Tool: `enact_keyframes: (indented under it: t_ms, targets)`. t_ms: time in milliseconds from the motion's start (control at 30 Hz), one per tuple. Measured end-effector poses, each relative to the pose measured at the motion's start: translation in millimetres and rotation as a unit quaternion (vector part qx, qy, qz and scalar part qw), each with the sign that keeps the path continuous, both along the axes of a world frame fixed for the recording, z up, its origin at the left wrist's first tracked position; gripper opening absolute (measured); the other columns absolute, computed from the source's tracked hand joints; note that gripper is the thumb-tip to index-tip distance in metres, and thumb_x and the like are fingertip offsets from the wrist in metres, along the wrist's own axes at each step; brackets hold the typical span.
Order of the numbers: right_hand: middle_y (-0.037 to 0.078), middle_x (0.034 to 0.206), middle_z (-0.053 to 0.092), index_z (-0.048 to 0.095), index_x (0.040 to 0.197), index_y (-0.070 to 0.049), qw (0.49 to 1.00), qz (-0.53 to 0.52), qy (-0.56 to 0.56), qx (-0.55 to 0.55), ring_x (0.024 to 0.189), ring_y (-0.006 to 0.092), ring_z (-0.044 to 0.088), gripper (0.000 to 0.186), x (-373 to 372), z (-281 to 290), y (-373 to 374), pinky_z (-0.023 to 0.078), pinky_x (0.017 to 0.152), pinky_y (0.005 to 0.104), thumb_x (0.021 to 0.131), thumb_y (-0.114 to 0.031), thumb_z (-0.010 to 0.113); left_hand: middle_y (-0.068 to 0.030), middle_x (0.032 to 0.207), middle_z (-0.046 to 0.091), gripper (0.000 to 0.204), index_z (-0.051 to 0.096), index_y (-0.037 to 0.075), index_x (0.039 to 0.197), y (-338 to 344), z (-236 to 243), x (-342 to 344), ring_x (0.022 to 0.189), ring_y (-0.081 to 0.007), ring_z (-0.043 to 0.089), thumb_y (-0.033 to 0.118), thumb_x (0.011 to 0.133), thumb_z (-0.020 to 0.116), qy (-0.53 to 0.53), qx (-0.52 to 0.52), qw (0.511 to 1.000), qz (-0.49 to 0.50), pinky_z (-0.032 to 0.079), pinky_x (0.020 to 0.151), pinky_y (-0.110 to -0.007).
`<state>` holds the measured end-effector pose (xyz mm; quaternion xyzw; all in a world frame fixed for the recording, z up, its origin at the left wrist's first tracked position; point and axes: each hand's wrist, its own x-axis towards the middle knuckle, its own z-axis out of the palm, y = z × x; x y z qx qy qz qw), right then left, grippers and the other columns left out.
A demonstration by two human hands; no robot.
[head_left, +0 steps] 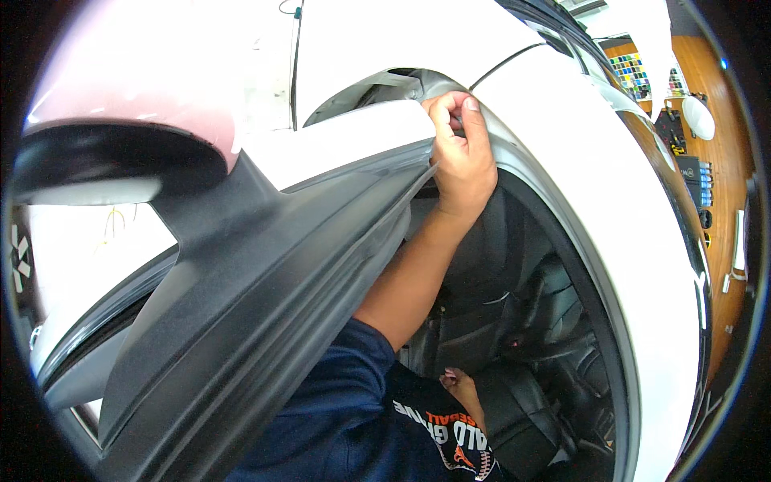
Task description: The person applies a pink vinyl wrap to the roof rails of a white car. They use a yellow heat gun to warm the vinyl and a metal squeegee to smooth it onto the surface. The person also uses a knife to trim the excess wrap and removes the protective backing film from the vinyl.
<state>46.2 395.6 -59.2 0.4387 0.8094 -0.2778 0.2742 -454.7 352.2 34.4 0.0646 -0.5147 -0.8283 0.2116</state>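
Note:
My left arm reaches up past the black edge of an ajar white car door [353,138]. At the upper front corner of that door, my left hand [464,149] is closed, with thumb and fingers curled together. It rests against the door's edge by the gap to the white body panel [578,153]; whatever sits between the fingertips is hidden. Lower down, in front of the car's dark interior, my right hand [462,390] is near my shirt with its fingers curled in. I cannot make out anything in it.
A side mirror with a pinkish-white shell [144,88] juts out at the left on a black mount [217,209]. Black seats [514,402] lie inside the rounded door opening. On the brown floor [727,217] at the far right are tools and several blue-and-white bottles [706,185].

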Motion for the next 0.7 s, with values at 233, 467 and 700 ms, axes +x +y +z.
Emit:
enact_keyframes:
  t_ms: [233, 467, 700]
  targets:
    - [0.019, 0.113, 0.068, 0.063, 0.116, 0.002, 0.999, -0.016, -0.045, -0.002, 0.103, 0.0299, 0.067, 0.037, 5.3, -5.1, -1.5, 0.052, 0.088, 0.0358, 0.089, -0.023, 0.067, -0.0107, 0.082, 0.054, 0.016, 0.052, -0.001, 0.104, 1.2, 4.4, -3.0, 0.073, -0.0163, 0.052, 0.014, 0.098, 0.051, -0.038, -0.011, 0.999, -0.006, 0.045, 0.069, -0.032]
    - [0.019, 0.115, 0.067, 0.062, 0.120, 0.001, 0.999, -0.025, -0.035, -0.028, 0.105, 0.0287, 0.066, 0.039, 32.2, -26.1, -5.2, 0.051, 0.091, 0.0354, 0.090, -0.023, 0.066, -0.0136, 0.100, 0.056, 0.027, 0.051, -0.002, 0.120, -2.7, -3.4, 7.5, 0.082, -0.0178, 0.052, 0.011, 0.097, 0.051, 0.035, -0.060, 0.997, 0.019, 0.044, 0.074, -0.032]
    - [0.019, 0.116, 0.067, 0.062, 0.120, 0.002, 0.996, -0.052, -0.062, -0.024, 0.105, 0.0289, 0.066, 0.040, 18.7, -19.9, -14.7, 0.051, 0.091, 0.0355, 0.090, -0.024, 0.066, -0.0147, 0.106, 0.055, 0.031, 0.049, -0.002, 0.125, -6.8, -13.7, 1.6, 0.082, -0.0170, 0.051, 0.007, 0.096, 0.051, 0.113, -0.096, 0.989, 0.002, 0.044, 0.074, -0.031]
